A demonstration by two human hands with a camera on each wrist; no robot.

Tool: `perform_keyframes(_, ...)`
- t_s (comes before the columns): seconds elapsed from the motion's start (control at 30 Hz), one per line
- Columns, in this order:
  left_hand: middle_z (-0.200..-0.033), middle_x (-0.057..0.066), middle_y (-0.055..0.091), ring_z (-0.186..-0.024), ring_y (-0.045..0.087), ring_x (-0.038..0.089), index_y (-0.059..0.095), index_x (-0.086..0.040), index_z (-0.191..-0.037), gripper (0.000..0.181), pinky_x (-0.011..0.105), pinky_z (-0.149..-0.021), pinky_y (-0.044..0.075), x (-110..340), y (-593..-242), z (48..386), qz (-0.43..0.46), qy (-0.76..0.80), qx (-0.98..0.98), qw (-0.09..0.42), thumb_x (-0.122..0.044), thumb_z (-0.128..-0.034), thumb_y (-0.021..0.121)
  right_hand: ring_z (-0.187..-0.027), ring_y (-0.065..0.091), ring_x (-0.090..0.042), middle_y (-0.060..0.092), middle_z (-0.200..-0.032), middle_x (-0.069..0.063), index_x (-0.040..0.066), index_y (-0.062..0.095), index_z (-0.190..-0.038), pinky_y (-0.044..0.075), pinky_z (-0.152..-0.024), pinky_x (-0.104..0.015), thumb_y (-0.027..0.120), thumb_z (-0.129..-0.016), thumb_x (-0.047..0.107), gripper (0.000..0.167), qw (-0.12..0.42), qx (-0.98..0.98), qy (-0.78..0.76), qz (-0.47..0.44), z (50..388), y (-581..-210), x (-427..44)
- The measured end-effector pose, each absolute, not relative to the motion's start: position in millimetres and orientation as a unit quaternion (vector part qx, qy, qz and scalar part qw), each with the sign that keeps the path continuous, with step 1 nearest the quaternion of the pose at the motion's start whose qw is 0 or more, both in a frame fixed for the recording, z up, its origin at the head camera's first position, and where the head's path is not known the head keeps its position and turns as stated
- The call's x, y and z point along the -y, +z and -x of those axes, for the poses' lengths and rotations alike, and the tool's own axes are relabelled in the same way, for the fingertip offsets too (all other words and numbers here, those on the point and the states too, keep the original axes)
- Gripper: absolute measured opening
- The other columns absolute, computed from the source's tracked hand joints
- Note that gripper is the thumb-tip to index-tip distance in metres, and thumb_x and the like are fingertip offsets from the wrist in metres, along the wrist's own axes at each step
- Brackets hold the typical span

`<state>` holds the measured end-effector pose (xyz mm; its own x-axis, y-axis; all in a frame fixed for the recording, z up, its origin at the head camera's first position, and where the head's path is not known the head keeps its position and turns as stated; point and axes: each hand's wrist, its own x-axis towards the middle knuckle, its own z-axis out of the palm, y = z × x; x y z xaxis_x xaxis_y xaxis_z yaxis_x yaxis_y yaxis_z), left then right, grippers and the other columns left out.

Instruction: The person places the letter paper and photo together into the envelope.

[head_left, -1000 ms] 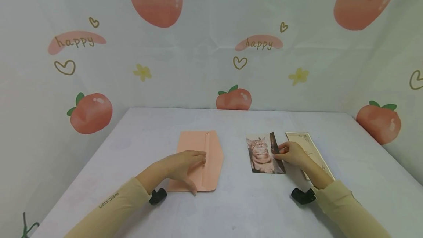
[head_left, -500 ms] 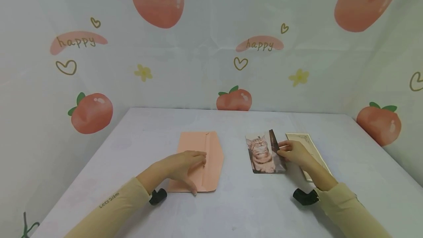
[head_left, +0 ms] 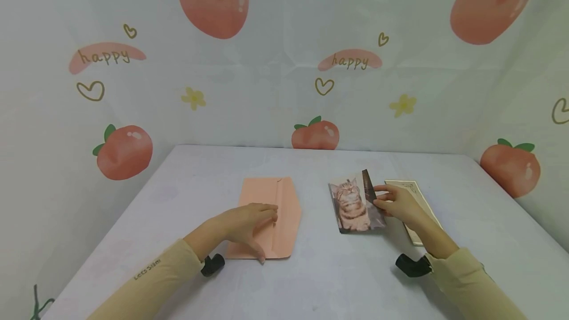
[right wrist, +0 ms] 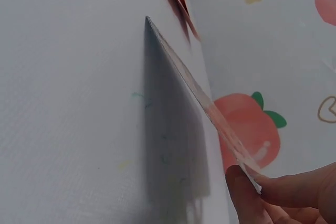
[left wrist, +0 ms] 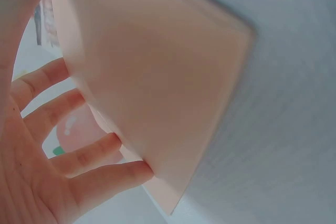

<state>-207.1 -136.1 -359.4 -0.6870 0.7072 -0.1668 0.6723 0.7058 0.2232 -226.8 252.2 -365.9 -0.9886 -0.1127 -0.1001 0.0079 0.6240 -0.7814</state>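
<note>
A peach-coloured envelope lies on the table, its pointed flap toward the right. My left hand rests on it, fingers spread; in the left wrist view the fingertips of the left hand touch the envelope. A cat photo card is tilted, its right side raised, and my right hand pinches that edge. The right wrist view has the card almost edge-on, gripped between thumb and finger of the right hand, with its shadow beneath.
A cream card with a gold border lies behind and partly under the right hand. Black wrist devices sit at both cuffs. The white table ends at a fruit-printed curtain. Something green and thin shows at the lower left.
The photo card's right edge has risen off the table with my right hand, which moved slightly up. My left hand and the envelope have stayed where they were.
</note>
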Motion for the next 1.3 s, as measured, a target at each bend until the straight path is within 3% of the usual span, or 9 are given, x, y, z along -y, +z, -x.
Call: perform_keyframes(1.3, -0.149, 0.004, 0.037, -0.138, 0.034, 0.026, 0.050, -0.018, -0.123, 0.082, 0.044, -0.111, 0.035, 136, -359, 207, -0.376, 0.077, -0.915, 0.122, -0.059, -0.0585, 0.078, -0.089, 0.063, -0.011, 0.057, -0.117, -0.031, -0.007, 0.041, -0.134, 0.057, -0.074, -0.028, 0.057, -0.091, 0.008, 0.048, 0.066, -0.876, -0.475, 0.049, 232, -362, -233)
